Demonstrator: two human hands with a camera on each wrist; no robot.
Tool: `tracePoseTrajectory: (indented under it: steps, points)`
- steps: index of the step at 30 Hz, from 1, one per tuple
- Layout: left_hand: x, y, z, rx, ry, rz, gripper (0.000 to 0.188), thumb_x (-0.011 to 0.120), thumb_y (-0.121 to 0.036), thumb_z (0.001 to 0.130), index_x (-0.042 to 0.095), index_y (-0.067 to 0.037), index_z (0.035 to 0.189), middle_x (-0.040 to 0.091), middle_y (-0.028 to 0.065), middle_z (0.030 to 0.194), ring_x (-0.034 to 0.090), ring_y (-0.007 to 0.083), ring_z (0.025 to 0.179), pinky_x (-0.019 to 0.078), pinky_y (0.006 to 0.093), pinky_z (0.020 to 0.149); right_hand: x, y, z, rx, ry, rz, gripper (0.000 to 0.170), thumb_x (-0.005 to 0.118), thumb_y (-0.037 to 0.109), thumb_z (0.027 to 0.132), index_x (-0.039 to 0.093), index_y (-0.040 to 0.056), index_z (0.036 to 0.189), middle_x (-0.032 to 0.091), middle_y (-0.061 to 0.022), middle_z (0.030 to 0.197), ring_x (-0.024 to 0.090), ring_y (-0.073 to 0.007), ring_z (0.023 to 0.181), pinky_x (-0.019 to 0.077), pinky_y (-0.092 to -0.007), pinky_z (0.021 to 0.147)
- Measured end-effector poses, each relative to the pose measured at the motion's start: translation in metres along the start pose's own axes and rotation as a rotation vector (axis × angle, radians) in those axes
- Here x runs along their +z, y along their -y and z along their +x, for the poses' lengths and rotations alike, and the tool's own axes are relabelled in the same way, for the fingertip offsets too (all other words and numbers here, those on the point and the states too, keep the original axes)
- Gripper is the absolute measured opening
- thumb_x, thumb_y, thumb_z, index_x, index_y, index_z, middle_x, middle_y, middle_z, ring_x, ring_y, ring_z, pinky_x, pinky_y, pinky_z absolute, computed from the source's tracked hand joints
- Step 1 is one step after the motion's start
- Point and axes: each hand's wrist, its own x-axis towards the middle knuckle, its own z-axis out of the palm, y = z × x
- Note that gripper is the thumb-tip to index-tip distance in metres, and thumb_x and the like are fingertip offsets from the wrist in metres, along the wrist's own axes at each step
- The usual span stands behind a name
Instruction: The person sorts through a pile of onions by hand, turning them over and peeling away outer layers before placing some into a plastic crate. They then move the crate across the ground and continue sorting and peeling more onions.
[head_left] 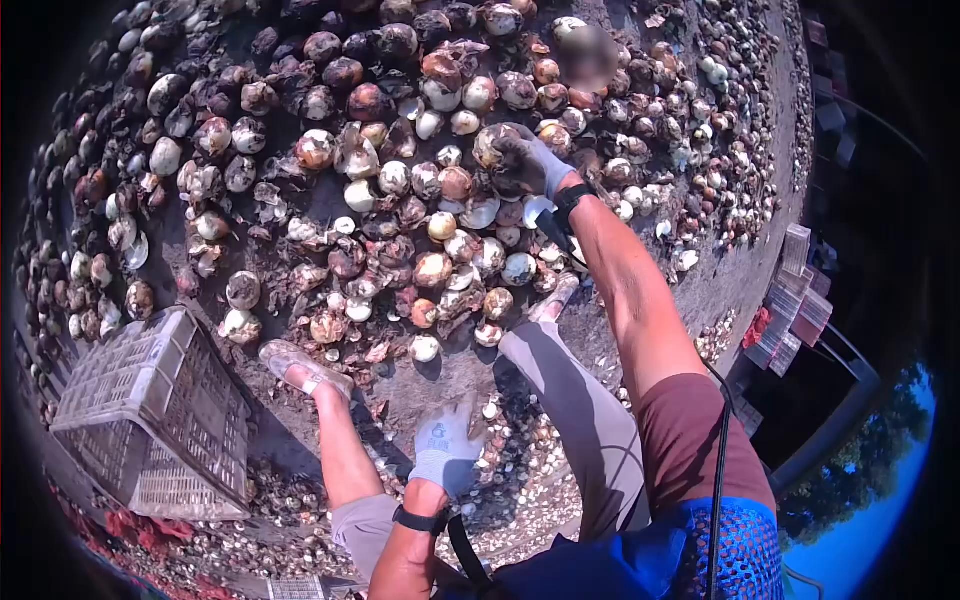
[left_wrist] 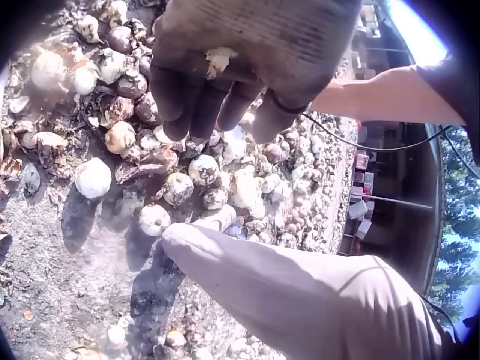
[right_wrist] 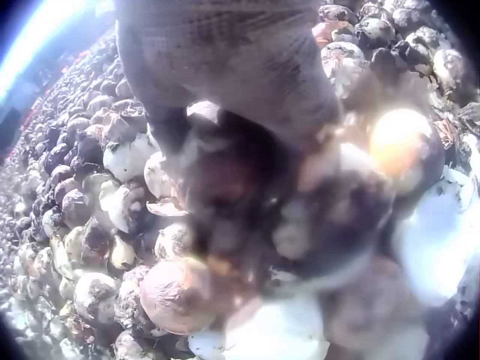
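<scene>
Blue mesh top (head_left: 738, 552) closest; gloved left hand (head_left: 446, 450) loosely open, nothing held; gloved right hand (head_left: 537, 165) gripping dirty onion (head_left: 491, 146) amid scattered onions (head_left: 433, 270).

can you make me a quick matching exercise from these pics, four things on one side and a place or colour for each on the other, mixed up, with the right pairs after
Things:
1. right hand
2. left hand
3. crate
4. right sleeve

Places and colours:
A. toward the left edge of the head view
B. dark reddish brown
C. reaching out among the onions
D. between the legs in the head view

Right pairs: 1-C, 2-D, 3-A, 4-B
</scene>
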Motion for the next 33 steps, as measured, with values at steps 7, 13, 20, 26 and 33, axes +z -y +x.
tracePoseTrajectory:
  steps: [7,13,20,26,33]
  points:
    - [-0.009,-0.01,0.01,-0.018,-0.042,-0.089,0.05,0.064,-0.034,0.085,0.055,-0.01,0.128,0.065,0.0222,0.109,0.064,0.0385,0.099,0.0504,0.0463,0.086,-0.04,0.038,-0.069,-0.497,-0.392,-0.619,0.064,0.074,0.014,0.076,0.048,0.0115,0.134,0.062,-0.0148,0.112,0.062,-0.0251,0.103,0.049,-0.0351,0.091]
    - [-0.01,-0.016,0.012,0.082,-0.138,-0.182,0.051,0.066,-0.033,0.084,0.055,-0.009,0.127,0.065,0.0209,0.108,0.064,0.0385,0.098,0.0502,0.0467,0.085,-0.141,0.056,-0.109,-0.264,-1.167,-1.341,0.078,0.069,0.031,0.078,0.033,0.018,0.146,0.038,-0.0244,0.141,0.051,-0.0489,0.117,0.0444,-0.0491,0.098]
    - [-0.02,-0.018,0.009,0.024,-0.127,-0.135,0.053,0.069,-0.028,0.082,0.055,-0.012,0.13,0.066,0.0184,0.112,0.064,0.0358,0.101,0.0497,0.0442,0.087,-0.029,0.004,-0.09,-0.503,-0.191,-1.824,0.079,0.073,0.019,0.072,0.041,0.0205,0.144,0.047,-0.0183,0.139,0.048,-0.036,0.126,0.0395,-0.0481,0.103]
    - [-0.012,-0.013,0.014,0.002,-0.132,-0.094,0.051,0.07,-0.024,0.081,0.056,-0.012,0.128,0.066,0.0186,0.109,0.063,0.0357,0.099,0.0494,0.0434,0.086,0.015,-0.021,-0.048,-0.273,-0.243,-1.697,0.076,0.069,0.017,0.075,0.04,0.0214,0.145,0.037,-0.021,0.148,0.031,-0.0408,0.141,0.0315,-0.0527,0.109]
    - [-0.027,-0.015,0.014,0.058,-0.258,-0.087,0.053,0.069,-0.026,0.081,0.056,-0.008,0.128,0.065,0.0213,0.11,0.063,0.0375,0.102,0.0502,0.0452,0.087,-0.024,0.018,-0.04,-0.68,-0.431,-1.514,0.064,0.068,0.027,0.079,0.047,0.0154,0.138,0.053,-0.0207,0.128,0.055,-0.0362,0.113,0.042,-0.0477,0.097]
